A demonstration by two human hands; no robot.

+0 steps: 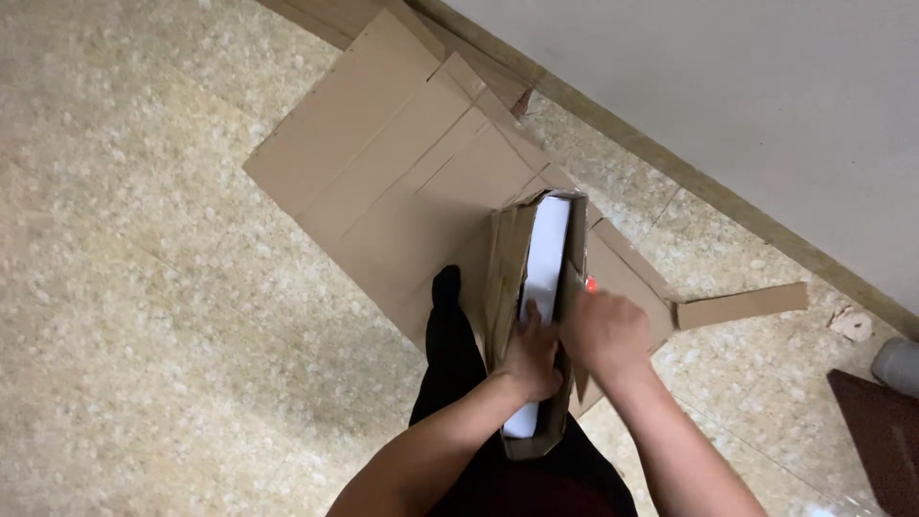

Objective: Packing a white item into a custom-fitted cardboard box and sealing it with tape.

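At the mouth of the narrow cardboard box [505, 287] I see both hands at work. My left hand [532, 356] has its grip inside the opening, thumb and fingers pressed against the white slab [544, 263] that stands on edge within; I cannot tell whether the fingers close fully around it. My right hand [605, 330] has its grip curled shut over the box's right wall, pinching the torn cardboard edge near a small red spot. The box stands upright on its narrow side, tilted slightly, its open top facing the camera, with the white slab filling most of the slot and running from the far end down to the near end. The box leans against a leg in black trousers [450, 359]. Beneath and beyond it lies a flattened cardboard sheet [383, 163] spread on the speckled stone floor [144, 287]. A loose cardboard strip [742, 304] lies to the right, near the baseboard of a pale wall [747, 96]. A dark mat [881, 431] shows at the right edge.
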